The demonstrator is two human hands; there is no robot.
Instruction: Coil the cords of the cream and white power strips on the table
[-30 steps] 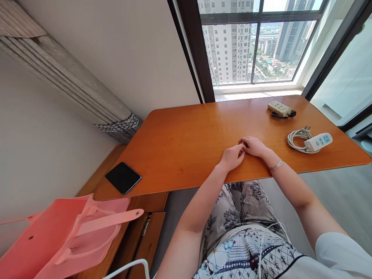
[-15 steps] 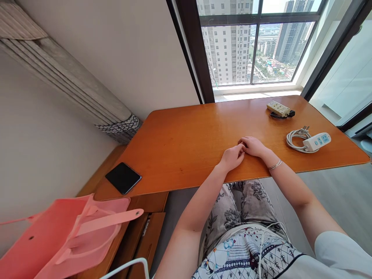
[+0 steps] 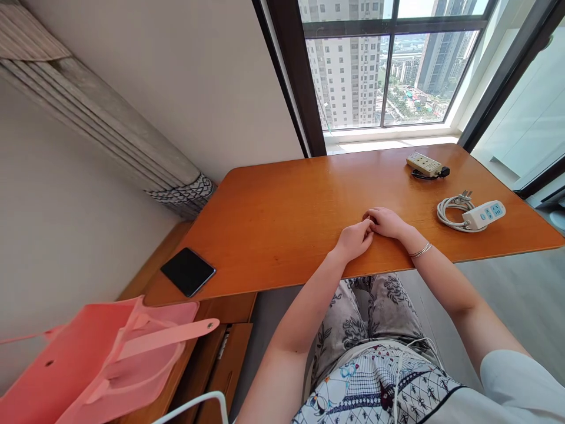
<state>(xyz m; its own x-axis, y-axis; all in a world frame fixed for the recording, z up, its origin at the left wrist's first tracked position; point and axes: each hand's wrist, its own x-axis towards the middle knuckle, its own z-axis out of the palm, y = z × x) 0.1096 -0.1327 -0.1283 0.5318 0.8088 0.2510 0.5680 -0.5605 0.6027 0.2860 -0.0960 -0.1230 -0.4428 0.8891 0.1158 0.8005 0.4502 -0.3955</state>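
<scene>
My left hand (image 3: 355, 241) rests on the wooden table (image 3: 273, 218) near its front edge, fingers curled inward. Against its fingertips lies my right hand (image 3: 386, 223), also loosely closed, with a thin bracelet at the wrist. No object shows in either hand. To the right of my right hand is a white power strip (image 3: 484, 215) with its cord coiled and plug attached. Farther back lies a beige power strip (image 3: 426, 164) with a black cord and plug. A dark-screened tablet or phone (image 3: 188, 271) lies flat at the table's left end.
A pink open bag or case (image 3: 110, 353) with a strap sits at lower left, beside wooden drawers (image 3: 229, 359). A white cable or tube (image 3: 198, 401) curves at the bottom. Behind the table are a window (image 3: 388, 76) and a tied curtain (image 3: 132, 129).
Both hands stay in the same place on the table. The view has shifted very slightly; nothing else has visibly moved.
</scene>
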